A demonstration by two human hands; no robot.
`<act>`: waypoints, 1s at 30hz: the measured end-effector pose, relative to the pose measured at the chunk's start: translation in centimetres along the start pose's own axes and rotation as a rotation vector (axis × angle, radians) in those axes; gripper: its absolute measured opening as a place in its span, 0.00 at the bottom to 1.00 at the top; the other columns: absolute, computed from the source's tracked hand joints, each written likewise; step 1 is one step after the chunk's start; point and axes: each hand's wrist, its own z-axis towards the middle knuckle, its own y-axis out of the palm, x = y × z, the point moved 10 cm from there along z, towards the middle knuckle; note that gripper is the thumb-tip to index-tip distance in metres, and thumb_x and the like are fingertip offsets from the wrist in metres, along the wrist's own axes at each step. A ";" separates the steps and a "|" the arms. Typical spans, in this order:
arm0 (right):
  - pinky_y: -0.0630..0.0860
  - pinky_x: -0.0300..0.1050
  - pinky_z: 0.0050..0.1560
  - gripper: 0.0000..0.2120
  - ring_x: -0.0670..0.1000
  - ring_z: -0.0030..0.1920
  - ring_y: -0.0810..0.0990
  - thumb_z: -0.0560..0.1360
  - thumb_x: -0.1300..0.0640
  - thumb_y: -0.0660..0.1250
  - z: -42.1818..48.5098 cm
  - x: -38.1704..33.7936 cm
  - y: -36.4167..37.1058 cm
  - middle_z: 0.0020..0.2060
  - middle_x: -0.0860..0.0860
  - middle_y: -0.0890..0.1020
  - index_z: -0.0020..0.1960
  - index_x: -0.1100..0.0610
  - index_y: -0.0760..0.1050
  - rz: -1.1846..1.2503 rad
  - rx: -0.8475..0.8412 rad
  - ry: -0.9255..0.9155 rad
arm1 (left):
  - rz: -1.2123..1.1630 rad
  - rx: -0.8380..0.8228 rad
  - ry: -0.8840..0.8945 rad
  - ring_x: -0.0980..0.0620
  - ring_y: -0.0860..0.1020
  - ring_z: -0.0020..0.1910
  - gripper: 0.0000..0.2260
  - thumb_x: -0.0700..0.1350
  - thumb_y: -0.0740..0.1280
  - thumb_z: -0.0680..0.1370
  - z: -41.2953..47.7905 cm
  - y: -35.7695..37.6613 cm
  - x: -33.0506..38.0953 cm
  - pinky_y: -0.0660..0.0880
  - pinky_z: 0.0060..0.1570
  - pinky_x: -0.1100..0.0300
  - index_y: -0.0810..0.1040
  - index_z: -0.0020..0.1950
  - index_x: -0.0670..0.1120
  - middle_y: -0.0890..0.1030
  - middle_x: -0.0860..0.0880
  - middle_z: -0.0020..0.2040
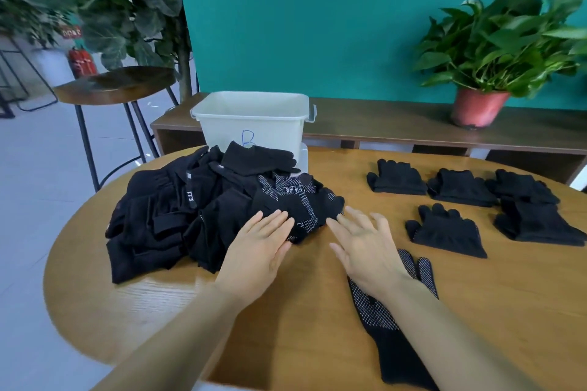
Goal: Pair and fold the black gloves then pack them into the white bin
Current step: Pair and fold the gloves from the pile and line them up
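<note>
While the pile of black gloves [197, 209] lies on the desk [286, 311] before the white bin [251, 120], the left hand [259, 247] and right hand [365, 247] reach flat-fingered to its near edge, each grip wide and empty, probably seeking a mate for the dotted glove [381, 320] beneath the right wrist.

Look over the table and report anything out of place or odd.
One dotted glove lies alone and askew, partly under the right hand and forearm. It is apart from the loose pile and the folded pairs, and its cuff is at the near edge of the table. Nothing else stands out.
</note>
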 end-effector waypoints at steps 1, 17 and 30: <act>0.63 0.56 0.58 0.22 0.58 0.59 0.81 0.65 0.52 0.80 0.6 0.0 0.5 0.49 0.53 0.85 0.56 0.57 0.82 0.004 -0.001 -0.008 | 0.002 0.006 0.003 0.50 0.76 0.66 0.21 0.50 0.54 0.81 0.6 0.3 -0.4 0.59 0.70 0.56 0.79 0.65 0.42 0.80 0.46 0.65; 0.61 0.56 0.62 0.10 0.57 0.62 0.79 0.70 0.49 0.70 6.5 -0.9 7.0 0.50 0.52 0.85 0.48 0.52 0.84 0.103 -0.037 -0.079 | 0.071 0.066 -0.044 0.50 0.82 0.44 0.08 0.43 0.71 0.73 9.0 5.1 -6.0 0.61 0.57 0.53 0.83 0.52 0.47 0.85 0.54 0.41; 0.49 0.50 0.68 0.25 0.51 0.70 0.68 0.70 0.45 0.52 7.2 0.0 6.1 0.57 0.45 0.82 0.50 0.54 0.84 0.456 -0.088 0.249 | -0.282 0.117 -0.354 0.60 0.76 0.52 0.08 0.45 0.70 0.78 8.9 1.7 -7.8 0.52 0.62 0.62 0.83 0.55 0.55 0.78 0.64 0.43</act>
